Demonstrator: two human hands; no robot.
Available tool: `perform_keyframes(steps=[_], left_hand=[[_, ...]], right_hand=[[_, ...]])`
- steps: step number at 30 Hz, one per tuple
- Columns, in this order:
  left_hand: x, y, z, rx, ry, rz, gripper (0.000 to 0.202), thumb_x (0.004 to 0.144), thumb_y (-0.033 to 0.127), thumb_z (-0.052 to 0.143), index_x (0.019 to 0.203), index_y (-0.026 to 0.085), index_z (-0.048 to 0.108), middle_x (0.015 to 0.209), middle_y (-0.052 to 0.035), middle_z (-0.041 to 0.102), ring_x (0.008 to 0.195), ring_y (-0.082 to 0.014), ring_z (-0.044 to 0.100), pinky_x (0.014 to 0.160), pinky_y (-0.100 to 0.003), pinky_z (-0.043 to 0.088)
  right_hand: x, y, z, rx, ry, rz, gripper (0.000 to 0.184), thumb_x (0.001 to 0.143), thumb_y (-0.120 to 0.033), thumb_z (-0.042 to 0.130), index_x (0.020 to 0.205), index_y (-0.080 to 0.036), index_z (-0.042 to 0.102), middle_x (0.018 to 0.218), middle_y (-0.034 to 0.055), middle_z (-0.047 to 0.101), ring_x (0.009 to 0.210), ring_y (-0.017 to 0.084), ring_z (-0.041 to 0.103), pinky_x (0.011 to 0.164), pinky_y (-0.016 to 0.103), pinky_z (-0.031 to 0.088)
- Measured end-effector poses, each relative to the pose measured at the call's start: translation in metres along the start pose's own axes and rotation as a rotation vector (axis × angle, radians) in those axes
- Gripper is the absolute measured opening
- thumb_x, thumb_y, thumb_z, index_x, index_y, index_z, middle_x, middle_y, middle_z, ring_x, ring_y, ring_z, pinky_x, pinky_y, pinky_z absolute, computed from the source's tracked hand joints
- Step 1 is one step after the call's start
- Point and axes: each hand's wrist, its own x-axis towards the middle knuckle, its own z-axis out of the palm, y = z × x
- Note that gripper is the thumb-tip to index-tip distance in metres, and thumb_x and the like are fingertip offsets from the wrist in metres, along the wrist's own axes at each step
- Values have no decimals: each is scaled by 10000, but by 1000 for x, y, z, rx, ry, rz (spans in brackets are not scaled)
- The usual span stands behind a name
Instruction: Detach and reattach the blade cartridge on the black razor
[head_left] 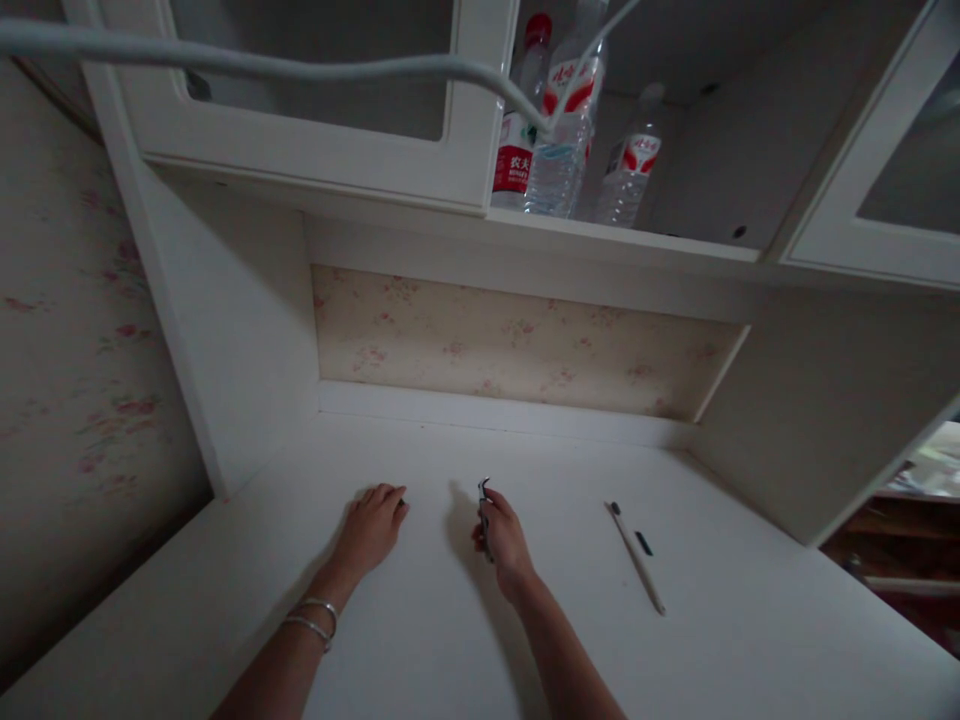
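Note:
My right hand (pixel 507 545) is closed around a slim metal tool with a hooked tip (pixel 484 491), held upright just above the white desktop (pixel 420 640). Its lower part is partly covered by my fingers, so its exact kind is unclear. To the left, my left hand (pixel 375 525) rests on the desktop with its fingers pinched together. A small dark thing (pixel 403 502) peeks out at the fingertips; most of it is hidden. On the right lies a white pen (pixel 637 560) with a dark end, and beside it a short black piece (pixel 643 543).
Above the desk hangs a white cabinet (pixel 315 165). Plastic bottles (pixel 559 150) stand on its open shelf, another bottle (pixel 632 160) farther right. A white cable or bar (pixel 337 70) crosses the upper view. White side panels (pixel 240 330) bound the desk.

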Motion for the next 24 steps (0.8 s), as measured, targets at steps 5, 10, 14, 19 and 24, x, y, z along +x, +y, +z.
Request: perform_keyframes(steps=[5, 10, 14, 19, 24], left_hand=[[1, 9, -4, -384, 114, 15, 333, 893, 337, 429, 1122, 185, 617, 1096, -100, 616, 1029, -220, 541, 943, -360, 390], [-6, 29, -17, -932, 62, -170, 368, 812, 443, 561, 1060, 182, 640, 1076, -91, 644, 932, -208, 581, 801, -318, 455], [-13, 40, -22, -1443, -107, -310, 385, 796, 426, 612, 1101, 190, 625, 1137, -95, 621, 862, -160, 576, 709, -264, 458], [-15, 45, -21, -1848, -200, -342, 284, 830, 327, 615, 1073, 180, 628, 1115, -95, 616, 806, -121, 572, 723, -264, 461], [-18, 46, -30, -1963, -265, -317, 296, 851, 278, 592, 1136, 200, 593, 1130, -101, 616, 824, -133, 584, 720, -274, 469]], right_hand=[[-32, -5, 23, 307, -139, 26, 496, 803, -620, 430, 1044, -201, 540, 722, -42, 451, 388, 45, 378, 313, 166, 240], [-40, -3, 27, 674, -222, 41, 441, 724, -600, 621, 830, -177, 553, 603, -78, 433, 348, 38, 384, 284, 153, 233], [-41, -4, 29, 754, -251, 72, 431, 705, -548, 663, 880, -168, 561, 652, -58, 511, 347, 47, 421, 268, 160, 263], [-55, -11, 37, 809, -311, 124, 425, 706, -557, 666, 877, -189, 539, 603, -78, 496, 327, 39, 386, 264, 147, 255], [-66, -15, 46, 795, -368, 130, 420, 729, -577, 643, 806, -186, 513, 567, -74, 496, 311, 44, 379, 263, 149, 275]])
